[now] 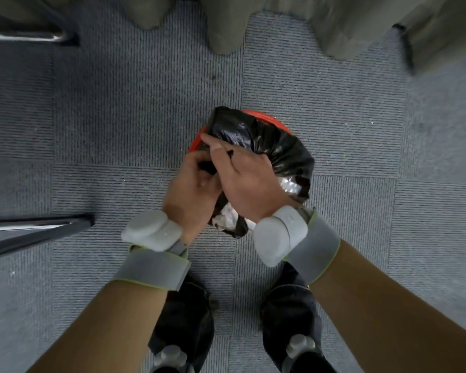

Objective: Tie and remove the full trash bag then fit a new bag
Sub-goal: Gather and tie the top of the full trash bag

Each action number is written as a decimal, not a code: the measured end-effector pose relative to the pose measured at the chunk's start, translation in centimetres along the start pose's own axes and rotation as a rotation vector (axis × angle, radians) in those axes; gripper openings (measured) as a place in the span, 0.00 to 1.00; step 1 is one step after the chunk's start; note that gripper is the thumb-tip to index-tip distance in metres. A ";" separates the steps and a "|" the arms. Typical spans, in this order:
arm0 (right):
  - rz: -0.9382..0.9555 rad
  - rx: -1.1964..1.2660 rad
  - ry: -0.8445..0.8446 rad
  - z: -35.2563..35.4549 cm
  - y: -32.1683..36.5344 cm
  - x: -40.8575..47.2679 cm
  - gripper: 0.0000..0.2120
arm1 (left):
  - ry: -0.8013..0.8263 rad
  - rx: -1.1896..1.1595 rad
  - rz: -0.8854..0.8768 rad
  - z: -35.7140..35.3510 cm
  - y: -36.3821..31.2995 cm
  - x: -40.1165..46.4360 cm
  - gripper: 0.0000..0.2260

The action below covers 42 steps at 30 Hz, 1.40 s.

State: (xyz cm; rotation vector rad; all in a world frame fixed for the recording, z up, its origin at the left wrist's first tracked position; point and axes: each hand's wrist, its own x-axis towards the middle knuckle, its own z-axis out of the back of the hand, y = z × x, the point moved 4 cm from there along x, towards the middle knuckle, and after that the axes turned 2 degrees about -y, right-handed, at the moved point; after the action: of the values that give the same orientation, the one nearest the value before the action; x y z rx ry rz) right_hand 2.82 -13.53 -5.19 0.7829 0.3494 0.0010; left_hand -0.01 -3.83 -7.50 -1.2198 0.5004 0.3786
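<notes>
A black trash bag [269,141] sits in a red bin [276,121] on the carpet, straight below me. White crumpled waste [228,215] shows through an opening on the bag's near side. My left hand [191,191] and my right hand [242,179] meet over the bag's near left edge. Both pinch gathered black plastic between their fingers, the right hand lying partly over the left. Most of the bin is hidden under the bag; only parts of its red rim show.
Grey carpet tiles surround the bin. Dark metal furniture legs [38,230] reach in from the left, another at the top left [33,36]. Grey curtain folds [320,25] hang along the top. My two feet [189,324] stand just behind the bin.
</notes>
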 end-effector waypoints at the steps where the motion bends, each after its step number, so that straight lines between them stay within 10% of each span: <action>1: 0.024 0.004 0.000 0.1 0.2 0.1 0.19 | 0.009 -0.022 -0.012 0.0 -0.3 0.1 0.10; 20: 0.072 -0.424 0.348 1.4 1.5 1.9 0.21 | -0.291 0.354 -0.390 -0.8 -2.0 -5.3 0.10; 27: 0.142 -0.424 0.500 1.8 1.4 0.2 0.15 | -0.336 0.265 -0.232 -2.3 -0.4 -3.2 0.06; 31: 0.132 -0.330 0.466 2.5 2.1 -0.1 0.17 | -0.391 0.268 -0.165 -1.8 -1.0 -2.4 0.18; 42: 0.328 -0.395 0.258 3.6 0.0 -2.1 0.30 | -0.300 0.660 -0.333 -1.8 -0.4 -0.4 0.11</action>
State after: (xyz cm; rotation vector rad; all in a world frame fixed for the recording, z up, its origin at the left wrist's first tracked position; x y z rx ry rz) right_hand 1.96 -16.29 -2.25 0.4400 0.4445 0.4697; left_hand -0.43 -5.66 -7.39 -0.5727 0.1317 0.0883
